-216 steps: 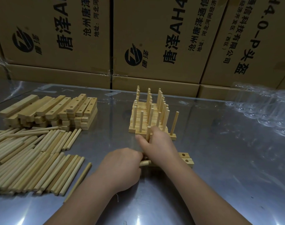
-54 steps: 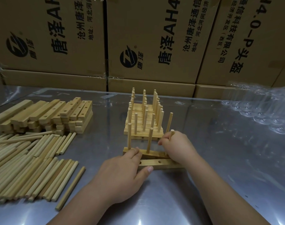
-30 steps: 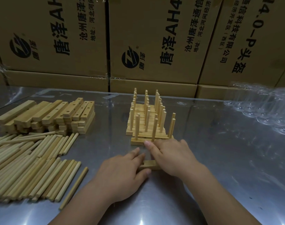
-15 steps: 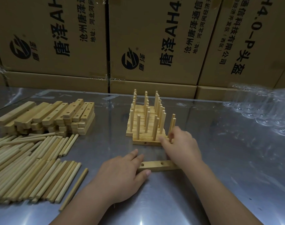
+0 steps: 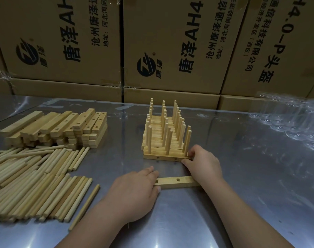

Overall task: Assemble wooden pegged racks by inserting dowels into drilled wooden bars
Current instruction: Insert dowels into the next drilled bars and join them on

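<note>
A row of finished pegged racks (image 5: 163,140) stands mid-table, its nearest rack (image 5: 161,156) carrying three upright dowels. My right hand (image 5: 202,163) grips that rack's right end, thumb on the front face, fingers curled around the end by the last dowel. An empty drilled bar (image 5: 177,181) lies flat in front. My left hand (image 5: 134,192) rests on its left end with fingers extended and the thumb against the front edge. Loose dowels (image 5: 32,181) lie in a heap at the left, with stacked drilled bars (image 5: 63,127) behind them.
Cardboard boxes (image 5: 170,47) form a wall along the table's far edge. Clear plastic packaging (image 5: 287,122) lies at the back right. One stray dowel (image 5: 84,206) lies apart from the heap, near my left forearm. The metal table (image 5: 242,194) is reflective.
The newly pegged rack has been slid back against the row of finished racks, my right hand moving with it. My left hand stays on the empty bar.
</note>
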